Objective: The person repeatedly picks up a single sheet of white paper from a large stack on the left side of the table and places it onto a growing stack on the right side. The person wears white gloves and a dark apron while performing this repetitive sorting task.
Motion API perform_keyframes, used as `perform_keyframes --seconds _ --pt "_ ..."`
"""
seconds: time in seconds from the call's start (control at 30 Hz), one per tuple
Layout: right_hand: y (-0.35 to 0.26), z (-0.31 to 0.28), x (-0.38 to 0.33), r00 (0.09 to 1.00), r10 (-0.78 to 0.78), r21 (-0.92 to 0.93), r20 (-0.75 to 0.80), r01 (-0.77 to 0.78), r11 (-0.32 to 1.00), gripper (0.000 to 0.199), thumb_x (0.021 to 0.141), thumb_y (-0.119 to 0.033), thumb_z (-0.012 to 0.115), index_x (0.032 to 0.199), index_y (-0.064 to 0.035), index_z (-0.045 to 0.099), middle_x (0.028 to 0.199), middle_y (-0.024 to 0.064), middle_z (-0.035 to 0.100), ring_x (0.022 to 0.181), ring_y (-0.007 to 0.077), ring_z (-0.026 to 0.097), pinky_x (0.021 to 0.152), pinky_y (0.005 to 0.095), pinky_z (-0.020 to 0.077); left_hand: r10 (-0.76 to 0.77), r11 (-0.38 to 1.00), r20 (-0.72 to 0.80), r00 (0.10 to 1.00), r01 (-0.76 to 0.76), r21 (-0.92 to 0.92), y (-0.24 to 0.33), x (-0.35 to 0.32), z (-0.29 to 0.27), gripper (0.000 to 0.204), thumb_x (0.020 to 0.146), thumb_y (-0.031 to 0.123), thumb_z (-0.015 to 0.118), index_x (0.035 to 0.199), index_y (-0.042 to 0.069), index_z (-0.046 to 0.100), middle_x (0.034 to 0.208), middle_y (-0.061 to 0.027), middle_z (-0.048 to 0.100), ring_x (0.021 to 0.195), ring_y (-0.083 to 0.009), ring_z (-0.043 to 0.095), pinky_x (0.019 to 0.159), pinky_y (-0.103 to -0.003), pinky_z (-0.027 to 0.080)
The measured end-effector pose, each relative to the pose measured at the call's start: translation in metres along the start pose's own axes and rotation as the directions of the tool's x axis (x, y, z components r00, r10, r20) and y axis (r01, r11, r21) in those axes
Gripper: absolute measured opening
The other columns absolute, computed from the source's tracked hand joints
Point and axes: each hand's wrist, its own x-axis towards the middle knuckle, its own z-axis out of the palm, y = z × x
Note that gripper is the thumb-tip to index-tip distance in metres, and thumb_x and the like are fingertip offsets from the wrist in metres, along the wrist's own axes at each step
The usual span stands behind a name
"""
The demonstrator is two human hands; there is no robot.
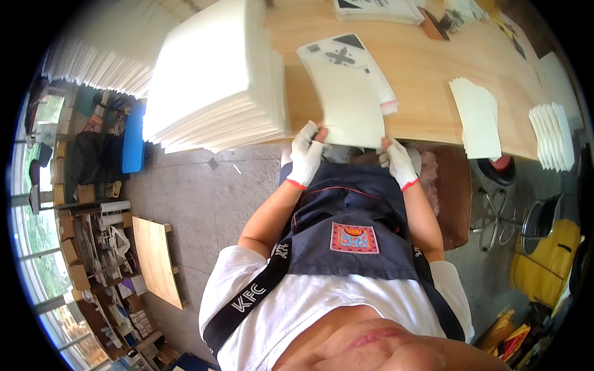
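Note:
A white paper sheet [351, 111] lies in front of me, its near edge along the table's front edge. My left hand [307, 154], in a white glove with bare fingertips, is closed on the sheet's near left corner. At the near right corner, my right hand [400, 163] in a matching glove pinches the same sheet. Beneath it, a printed sheet [368, 59] with dark markings sticks out at the far end and right side. A tall stack of white paper [210, 74] stands just left of my left hand.
Fanned white sheets [476, 117] and another small paper pile [550, 136] lie at the table's right. Printed sheets [380, 9] and a dark wooden-edged block [434, 25] sit at the far side. A stool [497, 170] stands below the right edge; a wooden pallet [154, 260] is on the left floor.

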Motion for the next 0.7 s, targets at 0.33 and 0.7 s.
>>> perform_keyframes --seconds 0.33,0.7 --pt "-0.173 0.184 -0.041 0.777 -0.411 0.227 0.476 0.343 0.911 0.018 0.087 -0.023 0.056 0.084 -0.0056 0.056 0.063 -0.0019 0.053 0.047 0.005 0.045 0.041 0.0205 0.0336 0.596 0.8 -0.381 0.707 -0.484 0.353 0.194 -0.027 -0.113 0.018 0.087 0.008 0.048 0.095 -0.003 0.06 0.079 -0.0002 0.055 0.07 -0.0072 0.049 0.061 -0.021 0.039" --pt "-0.192 0.197 -0.028 0.814 -0.377 0.109 0.442 0.368 0.923 0.027 0.086 -0.033 0.055 0.081 -0.0061 0.06 0.06 -0.0004 0.055 0.047 0.0062 0.048 0.043 0.0206 0.0378 0.457 0.882 -0.601 0.656 -0.422 0.21 0.124 0.008 -0.196 0.043 0.085 0.003 0.038 0.127 -0.006 0.037 0.128 -0.0171 0.042 0.114 -0.0253 0.044 0.097 -0.034 0.036"
